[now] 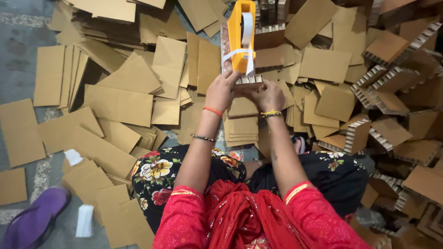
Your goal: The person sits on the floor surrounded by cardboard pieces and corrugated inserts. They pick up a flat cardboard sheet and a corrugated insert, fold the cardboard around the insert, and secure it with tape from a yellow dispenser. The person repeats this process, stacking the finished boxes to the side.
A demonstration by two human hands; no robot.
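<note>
My left hand (222, 91) and my right hand (268, 95) are both stretched out in front of me, pinching a small corrugated cardboard block (249, 80) between them. The block sits right under an orange tape dispenser (239, 36) that stands upright on the floor, with a strip of white tape (247, 28) running down its face and across its lower end. My fingers press on the block's near edge. Threads and bangles ring both wrists.
Flat brown cardboard sheets (119, 104) lie scattered over the floor at left and centre. Folded corrugated cardboard blocks (386, 103) are heaped at right. A purple sandal (33, 217) and a white scrap (85, 220) lie at lower left. My legs are crossed under a floral black cloth.
</note>
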